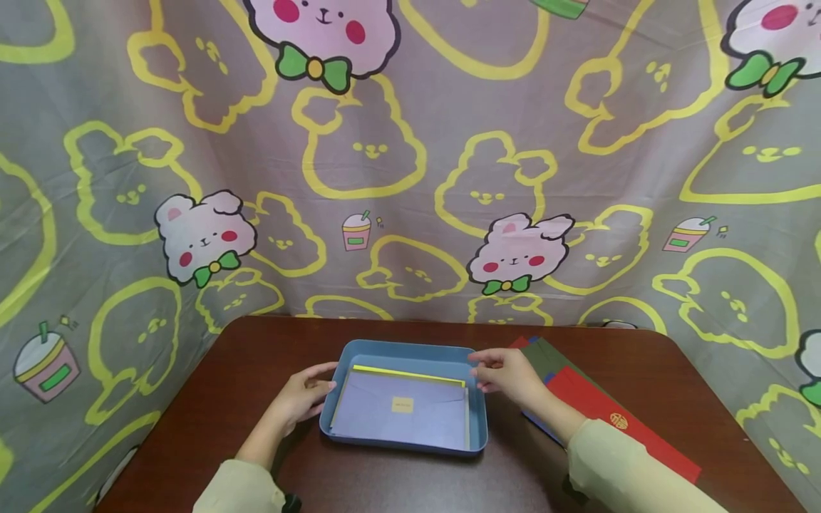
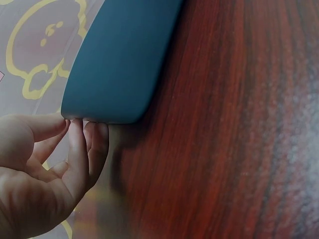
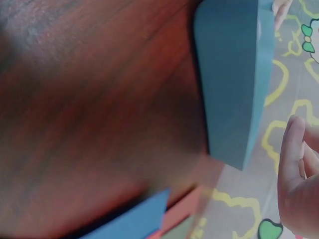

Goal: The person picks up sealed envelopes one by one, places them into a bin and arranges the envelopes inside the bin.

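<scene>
A printed cloth backdrop (image 1: 410,142) with rabbit and bear figures hangs behind and to both sides of the work area. Below it, a dark red-brown wooden tabletop (image 1: 673,385) carries all items.

A blue tray (image 1: 410,350) sits at the centre of the tabletop, directly ahead of the person, its long axis running left to right. Inside lies a lavender envelope (image 1: 400,420) with a yellow strip along its far edge and a small yellow label at its middle.

A stack of envelopes (image 1: 596,406), red uppermost with green and blue showing beneath, lies on the tabletop to the right of the tray, partly under the right forearm.

The left hand (image 1: 301,395) is at the tray's left wall; the left wrist view shows fingertips (image 2: 84,129) touching the tray's corner, fingers loosely bent, not closed around it. The right hand (image 1: 507,374) is at the tray's far right corner, fingers relaxed and extended; whether it actually touches the rim cannot be told. Neither hand holds anything. The tray lies between the hands, each about equally near.
</scene>
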`<action>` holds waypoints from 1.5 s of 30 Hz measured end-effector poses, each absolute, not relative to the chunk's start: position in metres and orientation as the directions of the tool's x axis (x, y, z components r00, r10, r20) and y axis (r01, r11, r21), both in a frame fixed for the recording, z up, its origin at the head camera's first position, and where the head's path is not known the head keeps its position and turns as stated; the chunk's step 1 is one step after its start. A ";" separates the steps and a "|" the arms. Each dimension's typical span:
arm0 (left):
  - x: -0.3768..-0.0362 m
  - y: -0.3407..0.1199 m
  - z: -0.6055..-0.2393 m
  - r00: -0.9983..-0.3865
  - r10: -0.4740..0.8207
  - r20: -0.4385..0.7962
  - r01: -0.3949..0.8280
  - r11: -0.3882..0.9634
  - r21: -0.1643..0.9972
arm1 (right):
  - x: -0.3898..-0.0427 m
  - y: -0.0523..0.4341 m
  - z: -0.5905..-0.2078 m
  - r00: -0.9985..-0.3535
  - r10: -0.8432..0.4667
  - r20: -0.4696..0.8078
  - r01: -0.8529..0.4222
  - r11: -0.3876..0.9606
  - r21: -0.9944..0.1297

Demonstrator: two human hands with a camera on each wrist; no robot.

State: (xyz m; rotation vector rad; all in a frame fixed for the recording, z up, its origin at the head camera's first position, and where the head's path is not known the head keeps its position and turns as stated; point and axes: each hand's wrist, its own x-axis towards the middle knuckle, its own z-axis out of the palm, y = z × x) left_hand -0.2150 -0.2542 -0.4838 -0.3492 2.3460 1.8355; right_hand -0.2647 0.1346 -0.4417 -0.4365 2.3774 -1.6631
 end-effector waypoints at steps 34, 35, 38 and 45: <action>-0.214 -0.253 -0.485 -0.964 -0.071 -0.255 -0.264 0.204 0.943 | -0.239 0.228 -0.403 -0.939 -0.320 0.124 -0.310 0.636 -0.706; -0.214 -0.253 -0.485 -0.965 -0.067 -0.254 -0.263 0.202 0.943 | -0.239 0.232 -0.404 -0.941 -0.316 0.123 -0.308 0.646 -0.698; -0.215 -0.254 -0.486 -0.964 -0.070 -0.255 -0.264 0.197 0.944 | -0.237 0.241 -0.408 -0.944 -0.308 0.114 -0.300 0.667 -0.681; -0.214 -0.256 -0.484 -0.963 -0.068 -0.261 -0.269 0.186 0.945 | -0.233 0.258 -0.415 -0.948 -0.299 0.108 -0.295 0.702 -0.648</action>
